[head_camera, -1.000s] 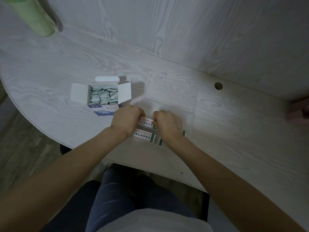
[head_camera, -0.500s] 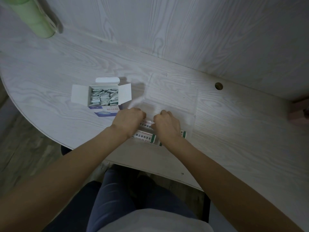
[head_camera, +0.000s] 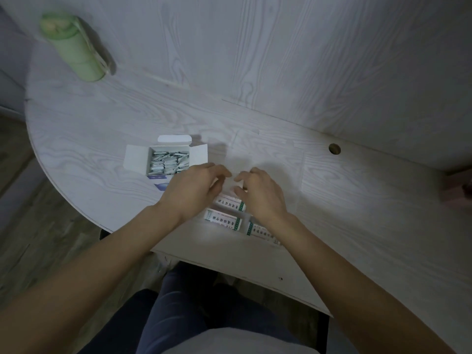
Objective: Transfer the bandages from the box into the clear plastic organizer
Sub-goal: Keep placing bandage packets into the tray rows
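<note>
Open box [head_camera: 167, 159] on the pale wood surface [head_camera: 357, 200], flaps spread, packed with wrapped bandages [head_camera: 169, 162]. Just right of the box, left hand [head_camera: 194, 186] and right hand [head_camera: 260, 192] side by side, fingers loosely curled, gripping nothing visible. Under and nearer than the hands, clear plastic organizer [head_camera: 268, 159], faint, holding printed white packets [head_camera: 222, 218]. Far beyond the box, a green bottle [head_camera: 74, 47]

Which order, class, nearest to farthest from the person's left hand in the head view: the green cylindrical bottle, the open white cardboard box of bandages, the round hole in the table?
From the left hand:
1. Open white cardboard box of bandages, just beyond it, leftward.
2. Round hole in the table, far right.
3. Green cylindrical bottle, far back left.
</note>
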Demonstrator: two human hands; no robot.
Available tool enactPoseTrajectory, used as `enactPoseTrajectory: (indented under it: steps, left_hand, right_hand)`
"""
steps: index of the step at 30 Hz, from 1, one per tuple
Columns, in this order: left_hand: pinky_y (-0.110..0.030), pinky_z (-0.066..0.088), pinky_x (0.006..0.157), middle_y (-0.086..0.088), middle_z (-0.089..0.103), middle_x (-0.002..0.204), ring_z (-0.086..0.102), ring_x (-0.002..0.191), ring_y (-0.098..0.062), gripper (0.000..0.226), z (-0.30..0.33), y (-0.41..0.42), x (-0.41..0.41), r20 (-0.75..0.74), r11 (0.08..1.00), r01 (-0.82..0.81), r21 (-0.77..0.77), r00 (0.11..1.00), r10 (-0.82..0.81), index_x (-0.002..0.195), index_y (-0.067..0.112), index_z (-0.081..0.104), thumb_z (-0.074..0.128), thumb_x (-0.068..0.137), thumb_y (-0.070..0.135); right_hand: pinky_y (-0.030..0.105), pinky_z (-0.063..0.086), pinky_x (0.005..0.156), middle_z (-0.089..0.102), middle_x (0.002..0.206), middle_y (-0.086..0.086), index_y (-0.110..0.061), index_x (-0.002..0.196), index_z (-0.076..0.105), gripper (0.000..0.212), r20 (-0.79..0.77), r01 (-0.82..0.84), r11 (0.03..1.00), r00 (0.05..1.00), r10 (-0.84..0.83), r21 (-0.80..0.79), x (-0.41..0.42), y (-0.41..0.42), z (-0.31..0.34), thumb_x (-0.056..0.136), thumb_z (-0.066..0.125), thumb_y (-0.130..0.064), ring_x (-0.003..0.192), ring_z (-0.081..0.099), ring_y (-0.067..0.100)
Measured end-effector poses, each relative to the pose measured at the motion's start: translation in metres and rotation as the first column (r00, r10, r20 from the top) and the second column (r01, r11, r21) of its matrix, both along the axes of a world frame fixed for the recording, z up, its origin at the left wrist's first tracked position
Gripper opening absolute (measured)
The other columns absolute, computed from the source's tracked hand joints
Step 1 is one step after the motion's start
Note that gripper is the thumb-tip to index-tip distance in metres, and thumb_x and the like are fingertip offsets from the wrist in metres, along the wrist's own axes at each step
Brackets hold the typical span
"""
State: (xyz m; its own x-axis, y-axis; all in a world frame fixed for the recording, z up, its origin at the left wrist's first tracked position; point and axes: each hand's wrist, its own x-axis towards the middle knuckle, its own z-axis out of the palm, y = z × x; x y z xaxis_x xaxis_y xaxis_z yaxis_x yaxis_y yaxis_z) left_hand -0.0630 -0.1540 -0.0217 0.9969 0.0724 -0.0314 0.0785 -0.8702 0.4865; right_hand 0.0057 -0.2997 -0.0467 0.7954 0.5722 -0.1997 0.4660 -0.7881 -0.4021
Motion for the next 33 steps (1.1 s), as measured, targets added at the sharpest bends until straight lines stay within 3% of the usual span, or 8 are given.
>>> enactPoseTrajectory:
  steps: [4, 8, 16, 21, 22, 27, 31, 33]
  left_hand:
    - [-0.030, 0.047, 0.069, 0.004, 0.065, 0.101, 0.061, 0.080, -0.020, 0.022, 0.012, 0.023, -0.007, 0.066, 0.990, -0.120, -0.070, 0.990, 0.125, 0.110, 0.018, 0.066, 0.054, 0.092, 0.013]
    - [-0.023, 0.036, 0.074, -0.012, 0.065, 0.103, 0.059, 0.092, -0.030, 0.019, 0.009, 0.059, -0.015, 0.087, 0.975, -0.216, -0.047, 0.972, 0.219, 0.102, 0.007, 0.069, 0.059, 0.087, 0.002]
    - [-0.040, 0.039, 0.095, -0.011, 0.056, 0.126, 0.045, 0.114, -0.033, 0.034, -0.005, 0.109, -0.018, -0.022, 0.960, -0.271, 0.075, 0.962, 0.273, 0.118, 0.009, 0.063, 0.067, 0.084, 0.012]
    - [-0.035, 0.037, 0.100, -0.007, 0.049, 0.134, 0.043, 0.119, -0.026, 0.046, -0.009, 0.115, -0.014, -0.168, 0.976, -0.215, 0.026, 0.962, 0.216, 0.118, 0.012, 0.064, 0.077, 0.077, 0.026]
    - [-0.034, 0.037, 0.100, -0.006, 0.047, 0.135, 0.043, 0.120, -0.025, 0.047, -0.009, 0.117, -0.013, -0.180, 0.978, -0.206, 0.023, 0.962, 0.207, 0.118, 0.011, 0.064, 0.078, 0.075, 0.027]
    - [-0.029, 0.037, 0.095, -0.004, 0.046, 0.130, 0.042, 0.117, -0.024, 0.049, -0.010, 0.122, -0.012, -0.208, 0.986, -0.168, 0.018, 0.963, 0.168, 0.117, 0.010, 0.064, 0.080, 0.072, 0.021]
    - [-0.019, 0.030, 0.079, -0.007, 0.049, 0.120, 0.044, 0.110, -0.024, 0.044, -0.008, 0.120, -0.011, -0.193, 0.987, -0.156, 0.025, 0.968, 0.158, 0.113, 0.009, 0.065, 0.079, 0.072, 0.012]
    - [-0.022, 0.031, 0.078, -0.007, 0.049, 0.118, 0.044, 0.109, -0.024, 0.042, -0.006, 0.120, -0.008, -0.196, 0.988, -0.149, 0.036, 0.969, 0.153, 0.111, 0.010, 0.066, 0.080, 0.071, 0.013]
  right_hand:
    - [0.026, 0.044, 0.079, 0.057, 0.108, 0.005, -0.011, 0.115, 0.065, 0.024, 0.104, -0.032, 0.969, 0.995, 0.006, 0.245, 0.003, 0.022, 0.010, 0.096, 0.053, -0.017, 0.107, 0.049, 0.018]
    - [0.033, 0.046, 0.079, 0.058, 0.101, 0.010, -0.004, 0.102, 0.069, 0.020, 0.165, -0.118, 0.923, 0.984, 0.061, 0.367, 0.002, 0.056, 0.017, 0.095, 0.055, -0.016, 0.100, 0.051, 0.024]
    - [0.036, 0.044, 0.082, 0.051, 0.116, 0.010, -0.008, 0.112, 0.066, 0.022, 0.134, -0.263, 0.947, 0.961, 0.241, 0.186, 0.011, 0.107, 0.011, 0.093, 0.055, -0.012, 0.112, 0.043, 0.023]
    - [0.029, 0.035, 0.072, 0.050, 0.103, 0.003, -0.007, 0.100, 0.062, 0.015, 0.057, -0.228, 0.968, 0.973, 0.223, 0.107, 0.012, 0.124, 0.005, 0.089, 0.052, -0.009, 0.092, 0.046, 0.017]
    - [0.028, 0.033, 0.072, 0.050, 0.105, 0.004, -0.006, 0.100, 0.063, 0.015, 0.102, -0.265, 0.962, 0.961, 0.259, 0.058, 0.012, 0.128, 0.004, 0.090, 0.051, -0.009, 0.094, 0.045, 0.017]
    - [0.030, 0.036, 0.079, 0.051, 0.111, 0.010, -0.008, 0.105, 0.061, 0.018, 0.148, -0.300, 0.953, 0.941, 0.304, -0.049, 0.015, 0.139, 0.002, 0.091, 0.049, -0.009, 0.104, 0.047, 0.026]
    - [0.030, 0.031, 0.070, 0.049, 0.097, 0.008, -0.009, 0.091, 0.049, 0.009, -0.100, -0.046, 0.994, 0.993, 0.056, 0.103, 0.011, 0.149, 0.001, 0.085, 0.047, -0.002, 0.090, 0.047, 0.026]
    - [0.032, 0.035, 0.071, 0.050, 0.097, 0.007, -0.008, 0.090, 0.053, 0.006, -0.100, -0.067, 0.992, 0.992, 0.078, 0.110, 0.014, 0.148, -0.001, 0.086, 0.050, -0.005, 0.092, 0.048, 0.026]
